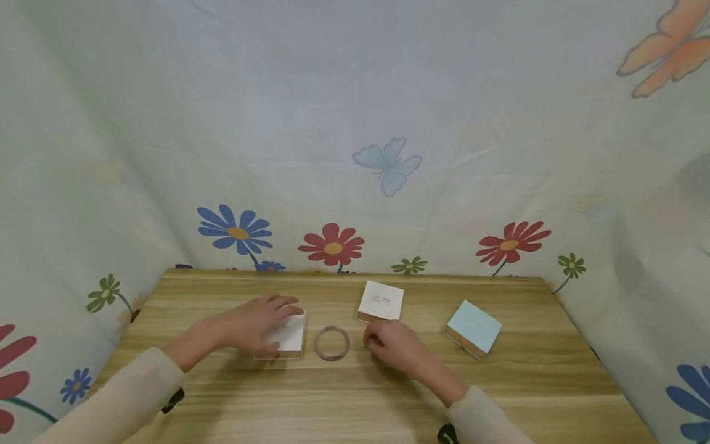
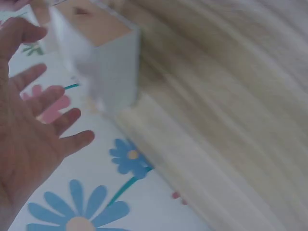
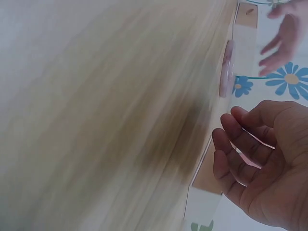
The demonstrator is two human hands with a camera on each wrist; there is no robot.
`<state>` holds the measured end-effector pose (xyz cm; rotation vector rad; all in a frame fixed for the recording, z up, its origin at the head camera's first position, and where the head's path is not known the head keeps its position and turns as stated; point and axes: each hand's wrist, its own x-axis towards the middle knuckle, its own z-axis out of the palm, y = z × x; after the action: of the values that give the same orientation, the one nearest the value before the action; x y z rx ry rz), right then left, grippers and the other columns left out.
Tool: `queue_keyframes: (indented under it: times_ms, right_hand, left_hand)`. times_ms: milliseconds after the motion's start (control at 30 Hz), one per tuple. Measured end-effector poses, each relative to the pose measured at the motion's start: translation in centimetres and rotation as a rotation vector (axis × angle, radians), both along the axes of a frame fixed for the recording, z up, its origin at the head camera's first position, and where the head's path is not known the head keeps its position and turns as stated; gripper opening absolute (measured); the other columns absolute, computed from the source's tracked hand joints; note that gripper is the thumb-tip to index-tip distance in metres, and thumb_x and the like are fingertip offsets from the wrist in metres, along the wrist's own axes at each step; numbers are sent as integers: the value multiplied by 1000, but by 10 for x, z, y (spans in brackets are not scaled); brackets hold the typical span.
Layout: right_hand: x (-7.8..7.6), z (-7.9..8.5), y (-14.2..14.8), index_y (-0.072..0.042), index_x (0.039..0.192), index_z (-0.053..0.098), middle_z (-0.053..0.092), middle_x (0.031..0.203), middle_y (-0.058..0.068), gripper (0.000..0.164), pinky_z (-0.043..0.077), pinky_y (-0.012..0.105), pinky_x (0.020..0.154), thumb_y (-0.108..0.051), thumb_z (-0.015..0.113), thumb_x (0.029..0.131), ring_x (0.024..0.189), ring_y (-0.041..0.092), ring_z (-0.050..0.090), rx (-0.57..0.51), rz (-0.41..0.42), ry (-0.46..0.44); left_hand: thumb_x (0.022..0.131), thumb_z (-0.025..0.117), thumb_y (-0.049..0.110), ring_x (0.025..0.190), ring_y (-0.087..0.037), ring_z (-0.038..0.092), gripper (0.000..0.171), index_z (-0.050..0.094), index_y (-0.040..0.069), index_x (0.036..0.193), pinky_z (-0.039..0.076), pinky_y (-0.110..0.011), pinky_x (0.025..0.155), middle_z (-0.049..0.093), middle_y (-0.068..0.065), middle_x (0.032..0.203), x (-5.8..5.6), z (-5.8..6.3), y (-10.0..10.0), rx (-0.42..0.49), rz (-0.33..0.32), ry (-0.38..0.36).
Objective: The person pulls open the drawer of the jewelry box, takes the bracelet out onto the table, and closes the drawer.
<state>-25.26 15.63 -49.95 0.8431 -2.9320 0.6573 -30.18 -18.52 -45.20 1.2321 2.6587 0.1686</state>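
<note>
My left hand [image 1: 257, 324] hovers over a small square white box [image 1: 293, 333] at the left, its fingers spread. In the left wrist view those fingers lie apart from the box [image 2: 113, 67], with nothing in the palm. A translucent pinkish bangle [image 1: 331, 358] lies flat on the table just right of that box. Right of the bangle is my right hand [image 1: 396, 346], fingers loosely bent and holding nothing. The right wrist view has the bangle [image 3: 227, 70] beyond its fingertips. Behind the right hand lies a second white box [image 1: 383, 300] with small print on its lid.
A light blue box [image 1: 474, 327] sits turned at an angle on the right of the wood-grain table [image 1: 532, 382]. A cloth backdrop [image 1: 310, 123] with printed flowers and butterflies hangs behind the table and along both sides.
</note>
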Motion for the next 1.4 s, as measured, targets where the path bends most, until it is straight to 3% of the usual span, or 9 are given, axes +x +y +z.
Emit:
queue_keyframes:
  times_ms: [200,300,500,700,1000,1400]
  right_hand:
    - [1,3,11,-14,91,74,67,81,-7,10,46,23,61,-7,67,93,66,4,50,0,-46,28]
    - [1,4,13,-13,92,74,67,82,-7,10,47,24,62,-7,66,94,67,4,51,0,-57,3]
    - [2,6,14,-11,93,75,68,83,-4,8,48,27,63,-8,67,95,69,6,52,15,-58,-17]
    - [1,7,17,-11,93,75,68,85,-4,8,47,26,63,-7,68,95,69,7,52,20,-66,-3]
    - [1,7,20,-12,93,76,71,86,-3,7,49,27,64,-9,70,94,70,5,55,25,-92,28]
    - [1,7,18,-12,91,74,70,84,-3,7,50,28,66,-6,71,92,72,7,57,-6,-93,18]
  left_hand:
    - [92,70,31,137,-39,44,62,51,8,146,39,-56,111,48,-14,151,-6,22,16,112,6,213]
    - [94,69,31,134,-37,47,55,55,8,142,39,-56,111,52,-13,147,-6,27,21,128,25,258]
    - [95,67,28,129,-34,53,41,62,12,133,46,-50,105,58,-10,139,-1,22,30,98,39,233]
    - [95,67,28,129,-32,53,41,62,13,134,46,-49,106,60,-6,136,3,13,43,123,54,196]
    - [96,67,31,130,-29,54,45,61,14,137,44,-46,108,61,-5,138,4,11,66,162,49,216]
    - [97,66,31,132,-24,53,44,60,14,138,43,-43,110,60,-2,138,-8,12,105,240,76,126]
